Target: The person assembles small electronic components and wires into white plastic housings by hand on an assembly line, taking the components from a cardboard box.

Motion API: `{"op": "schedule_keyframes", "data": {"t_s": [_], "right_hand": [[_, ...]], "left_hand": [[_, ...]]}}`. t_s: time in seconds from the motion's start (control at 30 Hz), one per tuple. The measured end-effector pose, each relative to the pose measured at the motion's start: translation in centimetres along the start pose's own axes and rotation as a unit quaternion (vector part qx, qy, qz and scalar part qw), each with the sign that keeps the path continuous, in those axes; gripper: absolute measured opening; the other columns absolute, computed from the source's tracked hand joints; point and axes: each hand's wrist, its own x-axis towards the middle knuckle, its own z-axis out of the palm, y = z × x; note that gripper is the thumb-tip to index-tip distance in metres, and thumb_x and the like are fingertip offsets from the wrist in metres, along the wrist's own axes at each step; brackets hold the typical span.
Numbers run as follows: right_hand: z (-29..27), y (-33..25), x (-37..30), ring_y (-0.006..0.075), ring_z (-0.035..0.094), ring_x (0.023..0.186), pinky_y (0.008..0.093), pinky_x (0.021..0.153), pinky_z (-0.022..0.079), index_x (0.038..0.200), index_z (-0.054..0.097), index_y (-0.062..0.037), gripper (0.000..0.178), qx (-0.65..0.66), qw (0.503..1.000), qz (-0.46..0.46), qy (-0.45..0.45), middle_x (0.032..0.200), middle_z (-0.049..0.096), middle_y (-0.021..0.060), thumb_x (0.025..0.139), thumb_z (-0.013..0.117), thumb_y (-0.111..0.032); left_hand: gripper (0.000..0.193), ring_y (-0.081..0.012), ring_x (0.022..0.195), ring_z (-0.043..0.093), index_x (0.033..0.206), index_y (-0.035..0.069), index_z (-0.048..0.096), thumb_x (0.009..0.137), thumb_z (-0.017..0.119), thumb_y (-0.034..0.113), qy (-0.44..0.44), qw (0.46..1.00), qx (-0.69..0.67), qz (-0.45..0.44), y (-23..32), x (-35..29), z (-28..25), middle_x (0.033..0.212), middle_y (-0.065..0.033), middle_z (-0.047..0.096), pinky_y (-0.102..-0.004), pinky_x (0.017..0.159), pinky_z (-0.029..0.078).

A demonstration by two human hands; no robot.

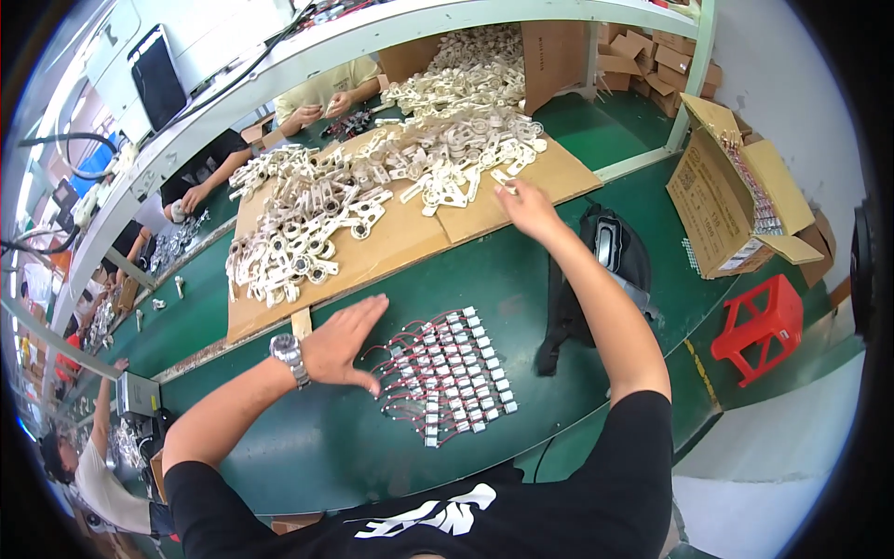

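Note:
My left hand (340, 347), with a metal wristwatch (288, 358) at its wrist, is open over the green table. Its fingers are stretched and its thumb points toward rows of small silver-and-white blocks with red wires (456, 373), which look like little motors. Farther off, my right hand (529, 210) reaches to the near right edge of a large pile of off-white plastic parts (321, 200). Its fingertips are closed on one white plastic part (504, 177), partly hidden by the fingers. The pile lies on a flat cardboard sheet (400, 250).
A black bag (610, 247) lies beside my right forearm. Right of it are an open cardboard box (717, 200) of wired parts and a red stool (762, 326). A metal shelf frame (391, 28) crosses above. Across the table, a person's hands (321, 110) handle parts.

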Motion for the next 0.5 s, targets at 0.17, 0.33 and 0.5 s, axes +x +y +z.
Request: {"op": "schedule_keyframes", "data": {"t_s": [0.17, 0.33, 0.5], "right_hand": [[1.6, 6.4, 7.4, 0.0497, 0.056, 0.133, 0.0542, 0.119, 0.036, 0.148, 0.058, -0.0069, 0.081, -0.011, 0.994, 0.109, -0.002, 0.14, 0.064, 0.0295, 0.104, 0.038, -0.071], [7.2, 1.4, 8.1, 0.0411, 0.03, 0.156, 0.0621, 0.124, 0.013, 0.158, 0.051, -0.024, 0.075, 0.028, 0.98, 0.19, -0.049, 0.161, 0.049, 0.0206, 0.105, 0.032, -0.073], [9.3, -0.7, 8.1, 0.0417, 0.032, 0.155, 0.0604, 0.125, 0.014, 0.159, 0.051, -0.0217, 0.076, 0.078, 0.986, 0.143, -0.029, 0.162, 0.046, 0.0218, 0.105, 0.036, -0.072]], "left_hand": [[0.082, -0.0442, 0.151, 0.037, 0.159, -0.007, 0.03, 0.109, 0.049, 0.054, 0.193, 0.965, -0.132, -0.123, -4.8, 12.5, -0.5, 0.16, -0.0315, 0.037, -0.048, 0.127, 0.029], [0.079, -0.0445, 0.15, 0.034, 0.158, 0.002, 0.042, 0.108, 0.043, 0.064, 0.346, 0.877, -0.197, -0.268, -11.7, 23.4, 1.3, 0.158, -0.0307, 0.039, -0.0498, 0.127, 0.026], [0.077, -0.0482, 0.156, 0.021, 0.164, 0.014, 0.039, 0.108, 0.036, 0.067, 0.353, 0.843, -0.177, -0.365, -13.4, 30.6, 2.1, 0.166, -0.0322, 0.03, -0.0541, 0.129, 0.016]]}}
